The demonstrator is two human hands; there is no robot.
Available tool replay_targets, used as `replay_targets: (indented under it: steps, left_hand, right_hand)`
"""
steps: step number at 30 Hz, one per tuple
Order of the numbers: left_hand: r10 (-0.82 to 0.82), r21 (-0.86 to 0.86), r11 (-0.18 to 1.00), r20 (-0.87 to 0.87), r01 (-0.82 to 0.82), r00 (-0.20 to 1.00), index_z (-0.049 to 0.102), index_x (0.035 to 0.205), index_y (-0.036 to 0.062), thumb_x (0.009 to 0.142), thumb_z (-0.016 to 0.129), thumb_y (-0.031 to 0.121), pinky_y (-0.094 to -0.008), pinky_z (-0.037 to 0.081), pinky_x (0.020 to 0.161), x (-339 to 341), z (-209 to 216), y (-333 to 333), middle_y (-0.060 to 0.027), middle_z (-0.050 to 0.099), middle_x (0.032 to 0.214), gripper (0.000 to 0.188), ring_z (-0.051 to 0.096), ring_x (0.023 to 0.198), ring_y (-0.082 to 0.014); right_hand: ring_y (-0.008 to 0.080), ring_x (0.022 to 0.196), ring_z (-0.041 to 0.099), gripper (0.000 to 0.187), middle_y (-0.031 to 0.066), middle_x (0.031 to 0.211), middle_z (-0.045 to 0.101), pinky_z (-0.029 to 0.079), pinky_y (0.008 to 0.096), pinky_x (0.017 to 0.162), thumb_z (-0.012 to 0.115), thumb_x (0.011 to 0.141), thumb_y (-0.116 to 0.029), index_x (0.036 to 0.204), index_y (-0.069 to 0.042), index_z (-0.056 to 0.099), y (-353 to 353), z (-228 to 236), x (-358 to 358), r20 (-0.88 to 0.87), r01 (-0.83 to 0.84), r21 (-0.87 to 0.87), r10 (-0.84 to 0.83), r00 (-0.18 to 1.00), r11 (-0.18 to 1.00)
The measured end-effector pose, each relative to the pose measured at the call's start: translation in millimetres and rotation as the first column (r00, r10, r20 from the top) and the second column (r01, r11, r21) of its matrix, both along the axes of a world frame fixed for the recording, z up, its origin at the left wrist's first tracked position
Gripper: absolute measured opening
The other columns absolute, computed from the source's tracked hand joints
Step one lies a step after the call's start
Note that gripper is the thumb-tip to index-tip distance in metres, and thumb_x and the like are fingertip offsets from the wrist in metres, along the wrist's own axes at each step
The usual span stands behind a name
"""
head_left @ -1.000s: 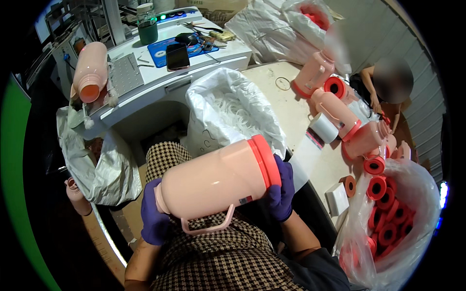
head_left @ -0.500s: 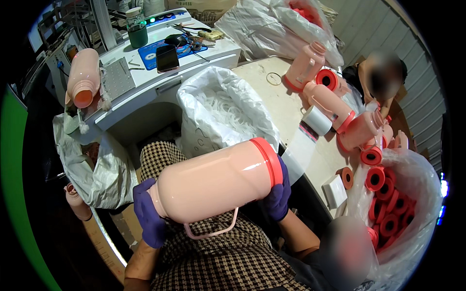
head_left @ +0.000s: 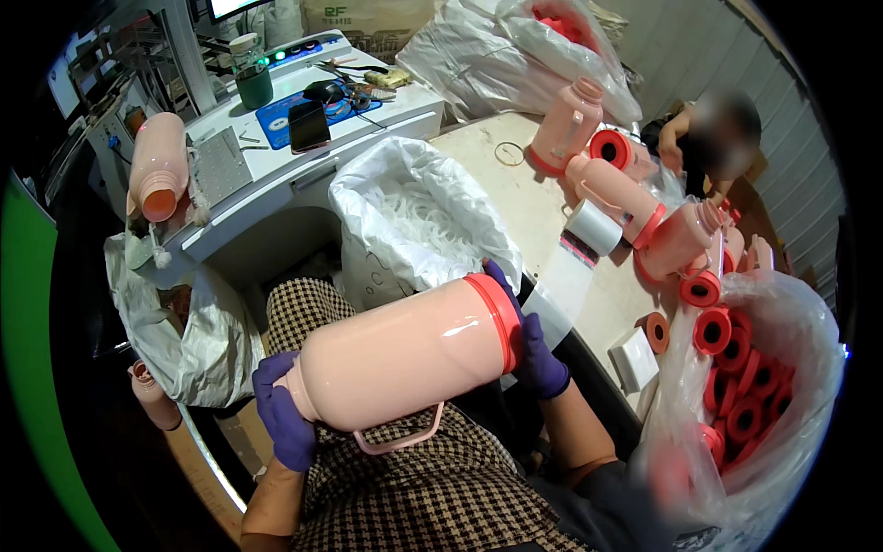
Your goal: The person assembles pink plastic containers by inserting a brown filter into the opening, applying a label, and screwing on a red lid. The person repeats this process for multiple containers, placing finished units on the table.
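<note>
Across my lap lies a large pink thermos flask [head_left: 405, 354] on its side, its neck to the left and its red base ring to the right. My left hand [head_left: 287, 414], in a purple glove, is closed round the neck end. Against the red base presses my right hand [head_left: 535, 354], also gloved, with fingers up along the bottom rim and the palm behind it. The flask's pink loop handle [head_left: 400, 440] hangs on the side nearest me. The underside of the base is turned away from view.
A white sack [head_left: 368, 267] of clear plastic rings stands just beyond the flask. Pink flasks [head_left: 612, 193] crowd the right table, near a clear bag [head_left: 800, 322] of red ring parts. Another flask [head_left: 158, 170] rests at the machine. A co-worker [head_left: 708, 138] sits far right.
My right hand has shifted up along the red base, its fingers now showing above the rim. The base end sits slightly lower and nearer. The co-worker's arm has risen.
</note>
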State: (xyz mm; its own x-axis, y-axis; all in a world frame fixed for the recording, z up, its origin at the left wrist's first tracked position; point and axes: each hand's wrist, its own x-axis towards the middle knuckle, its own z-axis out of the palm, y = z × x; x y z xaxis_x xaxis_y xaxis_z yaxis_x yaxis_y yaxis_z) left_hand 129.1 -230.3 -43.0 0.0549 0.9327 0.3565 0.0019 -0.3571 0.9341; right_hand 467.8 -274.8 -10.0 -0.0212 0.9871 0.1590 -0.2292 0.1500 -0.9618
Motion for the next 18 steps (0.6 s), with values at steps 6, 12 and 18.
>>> replay_targets:
  steps: [6, 12, 18]
  left_hand:
    - [0.098, 0.059, 0.994, -0.165, -0.089, 0.981, 0.055, 0.123, -0.0006, 0.103, 0.046, 0.021, -0.0343, 0.047, 0.097, 4, -21, 12, -0.0128, 0.061, 0.119, 0.031, 0.060, 0.106, -0.0217]
    - [-0.042, 0.028, 0.999, -0.127, 0.046, 0.991, 0.059, 0.120, 0.0007, 0.101, 0.050, 0.024, -0.0387, 0.048, 0.095, -3, -27, 32, -0.0166, 0.060, 0.119, 0.031, 0.060, 0.105, -0.0268]
    - [0.031, 0.312, 0.950, 0.003, -0.031, 1.000, 0.062, 0.113, 0.0033, 0.097, 0.055, 0.029, -0.0459, 0.048, 0.092, -1, 30, 9, -0.0228, 0.059, 0.119, 0.032, 0.060, 0.103, -0.0331]
  right_hand:
    - [0.0341, 0.146, 0.035, 0.091, 0.0198, 0.160, 0.031, 0.026, 0.0473, 0.120, 0.070, 0.084, -0.055, 0.155, -0.009, 0.037, -4, 10, -15, 0.038, 0.092, 0.004, -0.092, 0.995, 0.996]
    - [0.0519, 0.140, 0.036, 0.077, 0.0337, 0.155, 0.030, 0.032, 0.0569, 0.115, 0.082, 0.074, -0.051, 0.137, -0.012, 0.059, 4, 45, -10, 0.579, -0.142, 0.580, -0.284, 0.764, 0.802]
    - [0.0249, 0.143, 0.040, 0.090, 0.0123, 0.161, 0.034, 0.034, 0.0421, 0.118, 0.064, 0.091, -0.063, 0.156, -0.010, 0.031, 3, 11, -10, -0.165, -0.052, 0.014, 0.054, 0.985, 0.999]
